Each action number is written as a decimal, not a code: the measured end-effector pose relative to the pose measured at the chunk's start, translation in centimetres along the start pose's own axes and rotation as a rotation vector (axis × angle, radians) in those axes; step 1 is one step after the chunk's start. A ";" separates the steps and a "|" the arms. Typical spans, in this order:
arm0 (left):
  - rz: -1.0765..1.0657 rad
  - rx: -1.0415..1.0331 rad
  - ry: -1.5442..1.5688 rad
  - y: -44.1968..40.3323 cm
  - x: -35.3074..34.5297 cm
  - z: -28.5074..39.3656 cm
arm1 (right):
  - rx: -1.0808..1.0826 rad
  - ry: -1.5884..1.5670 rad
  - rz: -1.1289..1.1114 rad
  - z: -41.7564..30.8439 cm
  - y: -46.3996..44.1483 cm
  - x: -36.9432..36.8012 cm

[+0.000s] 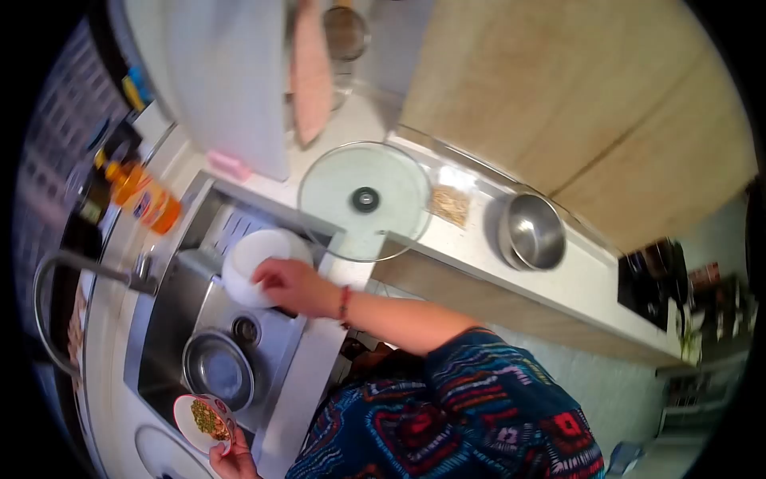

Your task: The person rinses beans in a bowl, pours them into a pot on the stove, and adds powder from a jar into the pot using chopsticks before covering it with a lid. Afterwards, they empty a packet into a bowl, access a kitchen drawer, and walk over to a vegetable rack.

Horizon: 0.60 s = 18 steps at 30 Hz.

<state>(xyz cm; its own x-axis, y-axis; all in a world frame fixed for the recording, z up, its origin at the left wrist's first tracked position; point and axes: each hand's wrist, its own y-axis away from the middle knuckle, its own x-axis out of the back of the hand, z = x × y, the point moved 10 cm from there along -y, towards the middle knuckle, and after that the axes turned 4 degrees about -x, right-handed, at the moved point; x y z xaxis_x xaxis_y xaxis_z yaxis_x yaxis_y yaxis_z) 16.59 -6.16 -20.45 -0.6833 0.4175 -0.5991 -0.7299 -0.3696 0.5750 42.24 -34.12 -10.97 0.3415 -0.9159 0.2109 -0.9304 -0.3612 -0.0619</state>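
Observation:
My left hand (234, 461) grips a small white bowl (183, 415) with a red rim, low in the view near the sink's front corner. Chopped green and reddish bits (210, 421) lie in this bowl. Across the sink, my right hand (292, 286) reaches over a round white bowl (239, 263). Its fingers are bent together; whether they pinch anything is hidden. A steel basin (217, 369) rests in the sink (275, 351), between my two hands.
A faucet (96, 270) and an orange bottle (148, 199) stand along the sink's far side. On the counter are a glass lid (335, 180), a bag of pale food pieces (452, 205) and a steel bowl (535, 231). A round white lid (155, 447) lies beside the sink.

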 end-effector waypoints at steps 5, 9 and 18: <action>-0.243 0.031 -0.073 -4.4 -6.1 1.4 | -0.515 -0.563 0.546 8.7 11.1 15.3; -0.351 0.074 -0.098 -7.6 -7.3 3.1 | -0.686 -1.061 0.774 14.0 21.7 18.3; -0.262 -0.026 -0.086 -5.6 -6.1 3.0 | -0.496 -1.095 1.121 17.8 29.9 34.2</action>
<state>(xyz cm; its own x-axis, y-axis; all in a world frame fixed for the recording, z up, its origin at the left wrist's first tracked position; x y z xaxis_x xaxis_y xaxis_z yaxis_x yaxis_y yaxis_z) 24.90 -4.16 -18.37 -0.4678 0.5698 -0.6756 -0.8826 -0.2603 0.3915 28.48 -79.35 -22.98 -0.7660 -0.4244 -0.4828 -0.6388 0.4180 0.6460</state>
